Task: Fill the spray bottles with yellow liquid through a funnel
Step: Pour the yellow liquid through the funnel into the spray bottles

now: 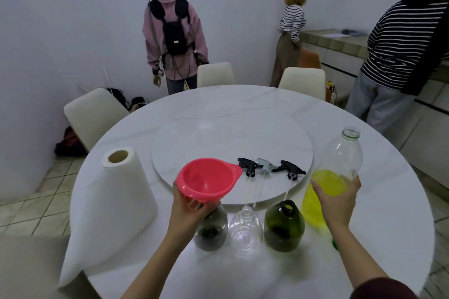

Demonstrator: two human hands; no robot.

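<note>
Three open spray bottles stand in a row at the table's near edge: a smoky grey one (211,232), a clear one (245,233) and a dark green one (283,227). My left hand (192,211) holds a pink funnel (207,178) by its lower part, right above the grey bottle's neck. My right hand (336,201) grips a large clear bottle of yellow liquid (334,172), uncapped and tilted to the right. Three spray heads lie on the turntable: black (249,165), grey (264,165) and black (290,170).
A tall paper towel roll (114,201) stands at the left of the round marble table (376,238). A marble turntable (230,133) fills its middle. White chairs (93,114) ring the far side. Three people stand beyond, one (398,56) close at the right.
</note>
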